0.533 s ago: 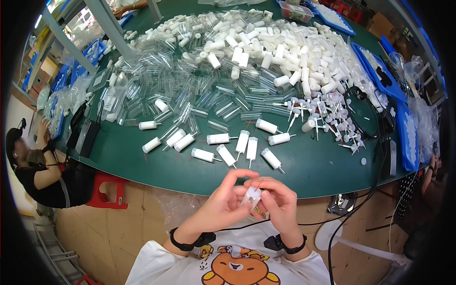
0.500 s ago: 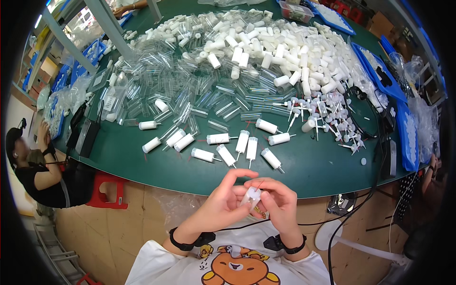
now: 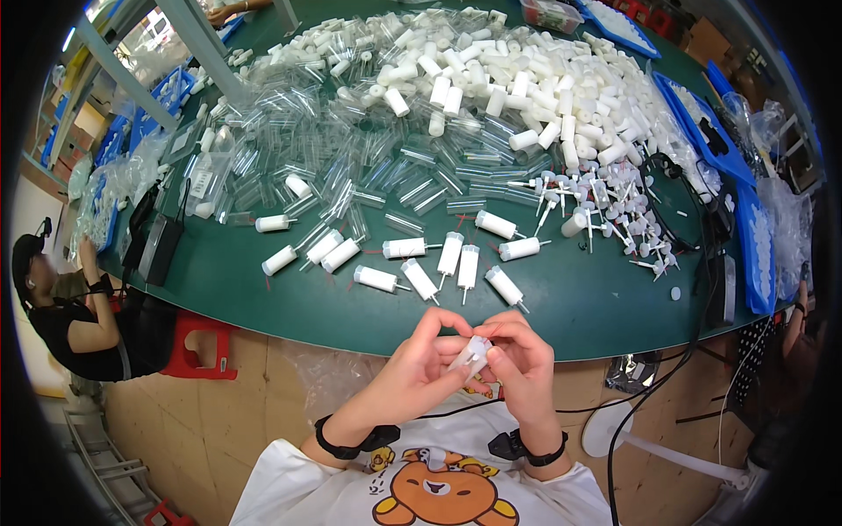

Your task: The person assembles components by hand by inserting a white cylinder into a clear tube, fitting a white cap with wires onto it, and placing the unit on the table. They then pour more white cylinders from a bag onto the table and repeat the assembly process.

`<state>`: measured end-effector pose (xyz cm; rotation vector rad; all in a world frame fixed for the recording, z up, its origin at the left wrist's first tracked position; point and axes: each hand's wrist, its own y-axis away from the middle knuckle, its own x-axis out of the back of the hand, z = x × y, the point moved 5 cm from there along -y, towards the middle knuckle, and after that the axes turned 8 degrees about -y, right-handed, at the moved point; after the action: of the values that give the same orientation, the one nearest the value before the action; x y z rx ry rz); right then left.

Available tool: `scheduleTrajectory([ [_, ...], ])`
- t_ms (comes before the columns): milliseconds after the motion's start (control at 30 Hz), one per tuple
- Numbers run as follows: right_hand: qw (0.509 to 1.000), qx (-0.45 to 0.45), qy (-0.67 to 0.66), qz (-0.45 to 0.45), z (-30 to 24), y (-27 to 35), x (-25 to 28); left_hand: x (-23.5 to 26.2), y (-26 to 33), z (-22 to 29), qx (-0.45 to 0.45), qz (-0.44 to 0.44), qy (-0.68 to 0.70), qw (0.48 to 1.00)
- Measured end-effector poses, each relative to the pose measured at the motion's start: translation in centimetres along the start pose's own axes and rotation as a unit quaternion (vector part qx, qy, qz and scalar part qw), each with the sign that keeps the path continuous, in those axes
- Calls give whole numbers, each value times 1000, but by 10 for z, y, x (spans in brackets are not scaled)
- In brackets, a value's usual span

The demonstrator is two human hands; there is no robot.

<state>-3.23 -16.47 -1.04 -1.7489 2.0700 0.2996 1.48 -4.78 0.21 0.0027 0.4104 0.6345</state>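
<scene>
Both hands meet in front of my chest, below the near edge of the green table (image 3: 263,298). My left hand (image 3: 421,368) and my right hand (image 3: 517,364) pinch one small white plastic tube piece (image 3: 474,352) between their fingertips. Just beyond them, several assembled white tubes with thin pins (image 3: 447,263) lie in a loose row on the table. Past that row lies a heap of clear plastic tubes (image 3: 377,167), and a heap of white caps (image 3: 526,88) sits farther back.
Small white pin parts (image 3: 614,228) are scattered at right, near blue trays (image 3: 745,219) and a black cable (image 3: 693,263). Another person (image 3: 61,307) sits at far left beside a red stool (image 3: 197,351). Black boxes (image 3: 153,245) stand on the table's left edge.
</scene>
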Motion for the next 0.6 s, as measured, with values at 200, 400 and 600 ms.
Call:
scheduleTrajectory([
  [200, 995, -30, -83, 53, 2, -1, -1, 3, 0, -1, -8, 4, -2, 1000],
  [400, 996, 0, -48, 73, 2, 2, 4, 7, 2, -5, 2, 1, -32, 999],
  [600, 997, -7, -23, 79, 3, 2, 9, 3, -1, -2, 1, 1, 1, 1000],
])
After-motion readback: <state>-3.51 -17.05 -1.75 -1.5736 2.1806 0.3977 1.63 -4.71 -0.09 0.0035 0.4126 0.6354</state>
